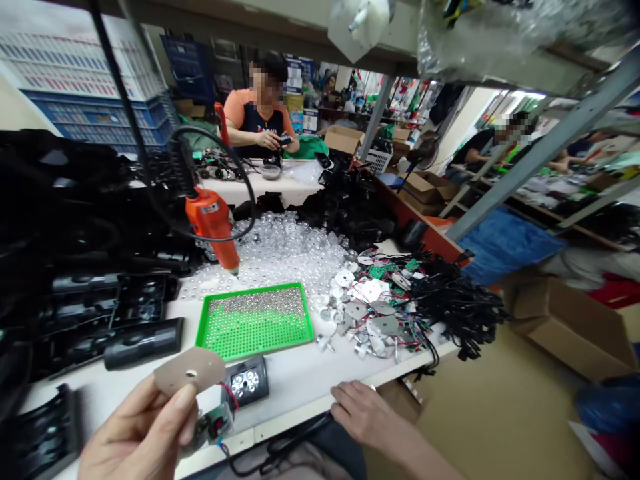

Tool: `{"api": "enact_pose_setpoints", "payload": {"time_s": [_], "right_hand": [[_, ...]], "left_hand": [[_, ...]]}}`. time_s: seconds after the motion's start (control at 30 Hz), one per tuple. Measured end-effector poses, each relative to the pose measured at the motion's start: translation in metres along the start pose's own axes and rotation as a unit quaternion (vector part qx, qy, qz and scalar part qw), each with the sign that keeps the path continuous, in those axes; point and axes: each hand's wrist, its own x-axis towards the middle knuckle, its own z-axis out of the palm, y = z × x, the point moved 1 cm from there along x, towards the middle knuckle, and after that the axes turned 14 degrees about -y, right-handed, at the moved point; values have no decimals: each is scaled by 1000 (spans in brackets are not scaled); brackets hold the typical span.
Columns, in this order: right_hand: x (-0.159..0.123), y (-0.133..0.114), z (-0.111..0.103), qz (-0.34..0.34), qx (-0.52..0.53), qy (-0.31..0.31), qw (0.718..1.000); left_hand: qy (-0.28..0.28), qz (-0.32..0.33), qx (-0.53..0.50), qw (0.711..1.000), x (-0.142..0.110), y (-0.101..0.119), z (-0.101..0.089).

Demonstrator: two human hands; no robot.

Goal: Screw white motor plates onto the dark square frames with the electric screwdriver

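Observation:
My left hand (145,427) pinches a flat grey-beige plate (193,371) with a hole in its middle, held up over the table's front edge. Below the plate, close to my fingers, hangs a small green circuit board (218,421) with red and black wires. Behind it a black plastic housing (247,381) with round silvery spots lies on the white table. My right hand (363,410) rests on the front edge, fingers stretched and slightly bent, with nothing visible in them. A black cable (295,440) runs below the edge towards its fingertips.
A green perforated tray (255,351) holds many small metal screws. Above it hangs an orange electric screwdriver (213,223). Wired plates and boards (373,293) are heaped at right beside black cables (455,303). Black housings (145,343) lie left. A co-worker (263,120) sits opposite.

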Motion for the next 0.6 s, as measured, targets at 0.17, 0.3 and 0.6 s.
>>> {"api": "enact_pose_setpoints", "payload": {"time_s": [0.17,0.3,0.6], "right_hand": [[-4,40,-42,1,42,49,998],[0,64,-58,39,94,75,992],[57,-66,-42,17,477,-92,874]], "left_hand": [[29,-34,-42,998,6,-2,-10],[10,-33,-54,998,7,-3,-9],[-17,-34,-41,998,-3,-12,-10]]}}
